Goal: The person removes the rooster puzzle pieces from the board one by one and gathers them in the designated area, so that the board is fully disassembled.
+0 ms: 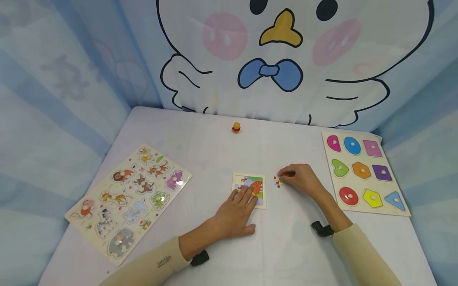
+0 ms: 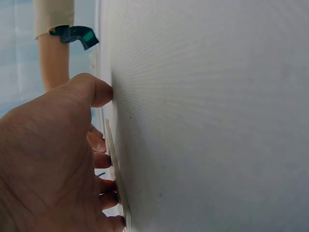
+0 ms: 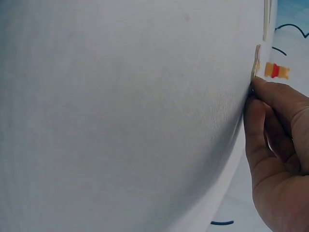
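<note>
A small jigsaw puzzle [image 1: 262, 195] in a cream frame lies on the white table, its picture colourful and partly covered. My left hand [image 1: 234, 214] rests on it with straight fingers over its lower left part; in the left wrist view the fingertips touch the board's edge [image 2: 116, 164]. Just right of the puzzle, my right hand [image 1: 300, 178] pinches a small jigsaw piece [image 1: 278, 182] with red and yellow marks between thumb and forefinger. The right wrist view shows that piece [image 3: 256, 63] tilted up on edge by the fingertips.
At the left lies an animal peg puzzle board [image 1: 130, 198]. A shape peg board [image 1: 365, 174] with coloured knobbed pieces lies at the right. A small yellow and red figure [image 1: 236, 127] stands near the table's back edge. Printed curtains [image 1: 229, 91] hang around the table.
</note>
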`<control>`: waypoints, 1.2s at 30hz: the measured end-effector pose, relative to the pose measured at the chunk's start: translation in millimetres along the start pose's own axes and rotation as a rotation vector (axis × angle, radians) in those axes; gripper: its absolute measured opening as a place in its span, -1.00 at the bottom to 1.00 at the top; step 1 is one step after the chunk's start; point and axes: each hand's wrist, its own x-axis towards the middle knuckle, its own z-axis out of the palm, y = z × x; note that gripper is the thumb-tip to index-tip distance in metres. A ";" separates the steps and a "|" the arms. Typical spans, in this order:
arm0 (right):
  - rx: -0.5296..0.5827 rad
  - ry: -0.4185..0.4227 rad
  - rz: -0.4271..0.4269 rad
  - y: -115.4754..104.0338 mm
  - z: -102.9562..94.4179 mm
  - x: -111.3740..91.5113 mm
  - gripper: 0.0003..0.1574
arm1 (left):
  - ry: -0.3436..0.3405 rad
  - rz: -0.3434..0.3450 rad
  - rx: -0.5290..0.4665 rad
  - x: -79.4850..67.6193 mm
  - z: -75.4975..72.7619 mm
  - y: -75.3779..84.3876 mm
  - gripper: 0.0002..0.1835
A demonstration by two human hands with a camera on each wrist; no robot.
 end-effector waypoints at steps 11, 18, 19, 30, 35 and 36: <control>0.042 -0.013 0.045 4.4 -11.8 5.2 -0.82 | 0.015 0.018 -0.026 -1.9 3.3 1.4 -0.15; 0.075 -0.113 -0.115 -34.7 11.3 24.1 -0.86 | 0.011 0.022 -0.040 -1.3 4.0 1.5 -0.13; 0.076 -0.125 -0.145 -39.8 15.6 27.5 -0.86 | 0.014 0.021 -0.030 -0.7 4.2 1.2 -0.13; -0.026 -0.281 -0.300 -68.8 46.4 47.0 -0.81 | 0.029 0.030 -0.014 0.0 2.2 1.6 -0.14; -0.033 -0.284 -0.298 -71.2 46.0 49.6 -0.82 | 0.025 0.025 -0.015 0.2 -0.3 -0.6 -0.13; -0.036 -0.286 -0.298 -71.3 45.8 50.6 -0.82 | 0.025 0.023 -0.016 0.3 -0.7 -1.2 -0.14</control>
